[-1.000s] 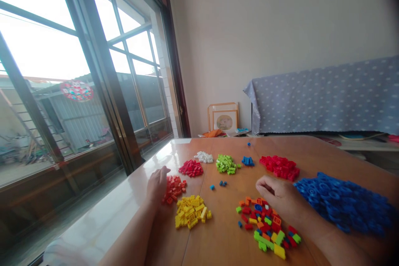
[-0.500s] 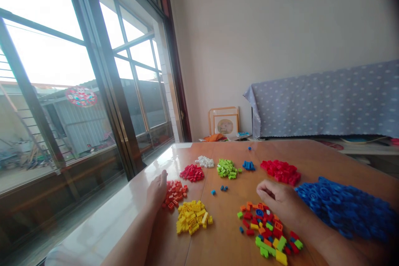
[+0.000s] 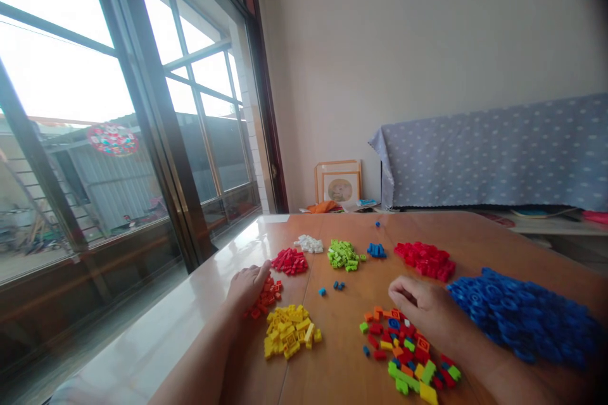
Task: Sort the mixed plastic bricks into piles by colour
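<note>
My left hand (image 3: 247,286) is held over the left side of the orange brick pile (image 3: 270,294), back upward. Its visible fingers look stretched out towards the pinkish-red brick pile (image 3: 291,261); their undersides are hidden. My right hand (image 3: 418,304) is closed with curled fingers, just behind the mixed-colour bricks (image 3: 403,348). Whatever it may hold is out of sight. Yellow bricks (image 3: 289,332) form a heap in front of the orange ones. Between the hands lie a few small blue bricks (image 3: 338,285).
Farther back are white bricks (image 3: 308,243), lime-green bricks (image 3: 342,255), a small blue group (image 3: 377,250) and a red pile (image 3: 424,260). A large blue heap (image 3: 517,313) lies right of my right hand. Glass windows (image 3: 199,120) line the left side of the wooden table (image 3: 332,367).
My left hand has turned and moved slightly right, further over the orange bricks, its fingers now towards the pinkish-red pile. The right hand keeps its closed pose in nearly the same place.
</note>
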Available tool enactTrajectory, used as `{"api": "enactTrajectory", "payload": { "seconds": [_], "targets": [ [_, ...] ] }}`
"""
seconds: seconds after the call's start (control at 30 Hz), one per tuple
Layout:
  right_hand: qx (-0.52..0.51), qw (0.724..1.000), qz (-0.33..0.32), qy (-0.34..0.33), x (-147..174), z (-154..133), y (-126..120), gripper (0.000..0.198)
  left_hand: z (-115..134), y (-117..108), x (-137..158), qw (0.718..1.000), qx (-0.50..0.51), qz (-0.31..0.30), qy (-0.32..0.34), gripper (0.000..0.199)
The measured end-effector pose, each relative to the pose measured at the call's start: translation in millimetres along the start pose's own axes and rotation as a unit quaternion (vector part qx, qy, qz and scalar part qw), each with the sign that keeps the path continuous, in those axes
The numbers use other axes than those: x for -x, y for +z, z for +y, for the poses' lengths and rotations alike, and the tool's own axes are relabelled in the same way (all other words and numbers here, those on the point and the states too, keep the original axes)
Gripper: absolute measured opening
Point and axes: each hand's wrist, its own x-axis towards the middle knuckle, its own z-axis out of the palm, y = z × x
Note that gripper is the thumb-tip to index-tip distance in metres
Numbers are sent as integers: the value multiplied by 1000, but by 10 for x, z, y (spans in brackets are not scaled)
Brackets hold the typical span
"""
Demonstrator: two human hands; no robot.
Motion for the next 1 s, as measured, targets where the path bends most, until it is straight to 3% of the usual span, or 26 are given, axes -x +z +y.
{"api": "enactTrajectory", "payload": {
  "seconds": [0.13,0.37,0.5,0.7,0.83,1.0],
  "targets": [
    [4,1000,0,-3,-3,32,21,26,16,-25,12,999,7,-31,0,70],
    [10,1000,7,-7,-44,216,118,27,58,-22,47,1000,3,-12,-27,69],
    [17,1000,12,-10,-46,222,111,27,93,-40,75,999,-24,44,-21,62],
    [-5,1000,30,-4,-23,171,35,25,235,-206,106,989,-49,131,39,52],
    [-7,999,35,6,-39,200,-2,22,484,-407,120,988,-58,100,98,45],
    [0,1000,14,28,-42,240,-36,21,1082,-652,268,988,-56,22,143,40]
  ]
}}
